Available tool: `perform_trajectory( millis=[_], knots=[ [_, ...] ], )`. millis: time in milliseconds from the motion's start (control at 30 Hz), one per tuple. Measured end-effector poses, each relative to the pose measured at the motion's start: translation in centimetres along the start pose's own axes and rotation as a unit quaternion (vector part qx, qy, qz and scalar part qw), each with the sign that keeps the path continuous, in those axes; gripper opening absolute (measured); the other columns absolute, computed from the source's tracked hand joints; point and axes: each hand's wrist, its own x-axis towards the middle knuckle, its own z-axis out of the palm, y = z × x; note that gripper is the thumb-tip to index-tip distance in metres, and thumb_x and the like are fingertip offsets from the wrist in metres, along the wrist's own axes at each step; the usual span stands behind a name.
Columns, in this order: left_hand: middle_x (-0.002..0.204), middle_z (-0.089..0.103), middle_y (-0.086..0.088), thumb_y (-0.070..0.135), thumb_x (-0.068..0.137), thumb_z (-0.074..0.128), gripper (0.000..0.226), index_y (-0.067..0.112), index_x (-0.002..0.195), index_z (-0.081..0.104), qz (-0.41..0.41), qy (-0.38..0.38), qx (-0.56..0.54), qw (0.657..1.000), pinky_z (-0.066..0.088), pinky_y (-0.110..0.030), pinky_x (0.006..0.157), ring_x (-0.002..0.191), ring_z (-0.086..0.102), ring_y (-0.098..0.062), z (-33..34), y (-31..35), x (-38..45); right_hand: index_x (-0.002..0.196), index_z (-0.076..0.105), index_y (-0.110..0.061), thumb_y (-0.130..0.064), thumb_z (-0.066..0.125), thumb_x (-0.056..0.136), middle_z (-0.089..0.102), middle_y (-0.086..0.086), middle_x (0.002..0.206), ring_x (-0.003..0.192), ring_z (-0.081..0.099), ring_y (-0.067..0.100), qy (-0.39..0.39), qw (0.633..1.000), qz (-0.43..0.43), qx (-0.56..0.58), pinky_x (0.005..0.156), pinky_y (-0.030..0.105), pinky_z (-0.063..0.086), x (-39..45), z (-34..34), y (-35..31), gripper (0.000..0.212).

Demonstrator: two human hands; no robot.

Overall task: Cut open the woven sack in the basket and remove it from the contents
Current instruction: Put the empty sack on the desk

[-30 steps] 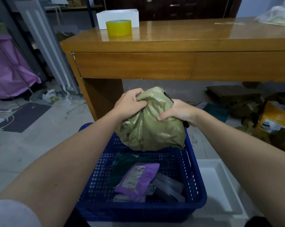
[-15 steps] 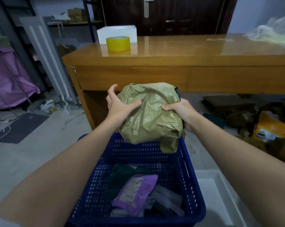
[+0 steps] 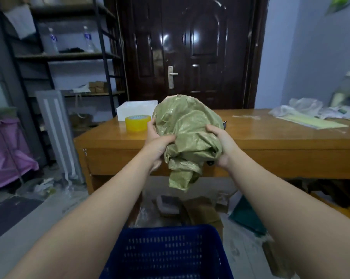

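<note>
Above the worktop (image 3: pixel 250 137) edge, my left hand (image 3: pixel 158 143) and right hand (image 3: pixel 220 146) grip the bunched woven sack (image 3: pixel 188 133), lifted clear of the basket (image 3: pixel 166 252); disposal remains.

We now hold the woven sack (image 3: pixel 187 135) up at table (image 3: pixel 270 137) height, well above the blue basket (image 3: pixel 166 252), where a second ago it hung just over the basket's far rim. Our left hand (image 3: pixel 157 141) has shifted from gripping the crumpled top to cupping the sack's left side, and our right hand (image 3: pixel 220 146) now clasps the right side lower down. The sack's loose end dangles below our hands.
</note>
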Motion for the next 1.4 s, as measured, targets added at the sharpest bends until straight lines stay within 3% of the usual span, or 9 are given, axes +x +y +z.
perform_trajectory(
  millis=[67, 133, 333, 433, 533, 633, 900, 1133, 1400],
  knots=[
    [0.126, 0.054, -0.009, -0.003, 0.076, 0.073, 0.076, 0.029, 0.132, 0.033, 0.023, 0.056, 0.009, 0.998, 0.052, -0.049, 0.095, 0.11, 0.059, -0.027, 1.0, 1.7, 1.8, 0.096, 0.07, -0.015, -0.047, 0.064, 0.081, 0.072, 0.007, 0.091, 0.066, 0.068, 0.022, -0.006, 1.0, 0.002, 0.009, 0.063, 0.03, 0.058, 0.5, 0.4, -2.0, 0.035],
    [0.122, 0.053, -0.008, -0.003, 0.08, 0.068, 0.069, 0.026, 0.13, 0.031, 0.022, 0.093, -0.003, 0.995, 0.055, -0.047, 0.089, 0.104, 0.059, -0.026, 1.7, 2.9, 3.2, 0.074, 0.061, -0.022, -0.058, 0.064, 0.075, 0.057, 0.0, 0.066, 0.033, 0.039, 0.009, 0.017, 0.999, 0.002, -0.048, 0.035, 0.012, 0.033, 1.1, 0.1, -3.4, 0.036],
    [0.12, 0.045, -0.008, 0.004, 0.072, 0.067, 0.065, 0.036, 0.108, 0.023, 0.02, 0.117, 0.034, 0.992, 0.055, -0.046, 0.087, 0.095, 0.056, -0.026, 4.6, 3.9, 7.3, 0.113, 0.049, -0.031, -0.059, 0.072, 0.066, 0.055, -0.004, 0.084, 0.042, 0.043, 0.01, 0.078, 0.982, -0.107, -0.132, 0.038, 0.02, 0.034, 3.4, 1.1, -7.1, 0.059],
    [0.113, 0.037, 0.0, 0.007, 0.077, 0.066, 0.059, 0.028, 0.112, 0.024, 0.056, 0.167, 0.09, 0.98, 0.047, -0.036, 0.088, 0.093, 0.049, -0.022, 5.7, 4.0, 9.1, 0.131, 0.045, -0.034, -0.038, 0.063, 0.08, 0.048, -0.004, 0.116, 0.081, 0.059, 0.021, 0.233, 0.8, -0.325, -0.447, 0.071, 0.036, 0.052, 4.3, 1.4, -7.5, 0.054],
    [0.107, 0.039, 0.002, 0.016, 0.088, 0.06, 0.051, 0.023, 0.126, 0.027, 0.075, 0.16, 0.152, 0.973, 0.039, -0.033, 0.082, 0.087, 0.048, -0.021, 6.6, 3.7, 9.9, 0.114, 0.06, -0.029, -0.019, 0.052, 0.087, 0.051, -0.006, 0.122, 0.084, 0.064, 0.028, 0.214, 0.637, -0.419, -0.611, 0.068, 0.036, 0.052, 5.4, 1.3, -7.2, 0.03],
    [0.138, 0.04, -0.016, 0.03, 0.095, 0.051, 0.052, 0.033, 0.141, 0.027, 0.048, 0.084, 0.323, 0.941, 0.038, -0.039, 0.096, 0.117, 0.047, -0.038, 6.9, 2.7, 10.3, 0.088, 0.061, -0.033, -0.019, 0.049, 0.089, 0.064, -0.005, 0.1, 0.085, 0.064, 0.027, 0.159, 0.655, -0.319, -0.666, 0.063, 0.031, 0.046, 7.1, 1.3, -6.4, 0.019],
    [0.138, 0.033, -0.009, 0.047, 0.098, 0.035, 0.042, 0.036, 0.135, 0.051, 0.109, 0.084, 0.709, 0.692, 0.028, -0.042, 0.104, 0.125, 0.029, -0.03, 5.2, -0.7, 9.6, 0.085, 0.052, -0.02, -0.032, 0.043, 0.097, 0.06, 0.002, 0.079, 0.066, 0.054, 0.023, 0.105, 0.694, -0.206, -0.682, 0.048, 0.028, 0.033, 9.9, 0.5, -4.3, 0.019],
    [0.157, 0.018, -0.01, 0.047, 0.1, 0.022, 0.053, 0.036, 0.152, 0.026, 0.015, -0.023, 0.689, 0.724, 0.011, -0.049, 0.115, 0.143, 0.015, -0.034, 4.9, -1.0, 9.9, 0.076, 0.044, -0.021, -0.027, 0.042, 0.094, 0.052, 0.001, 0.073, 0.063, 0.049, 0.022, 0.084, 0.708, -0.164, -0.682, 0.05, 0.028, 0.034, 10.1, 0.4, -3.7, 0.019],
    [0.148, 0.036, -0.016, 0.055, 0.098, 0.024, 0.054, 0.046, 0.15, 0.018, 0.094, 0.018, 0.639, 0.763, 0.023, -0.046, 0.108, 0.136, 0.027, -0.035, 5.5, 1.2, 9.7, 0.075, 0.047, -0.027, -0.021, 0.041, 0.094, 0.058, -0.002, 0.076, 0.07, 0.054, 0.023, 0.133, 0.704, -0.251, -0.65, 0.05, 0.029, 0.033, 8.2, 1.5, -5.4, 0.021]
  ],
)
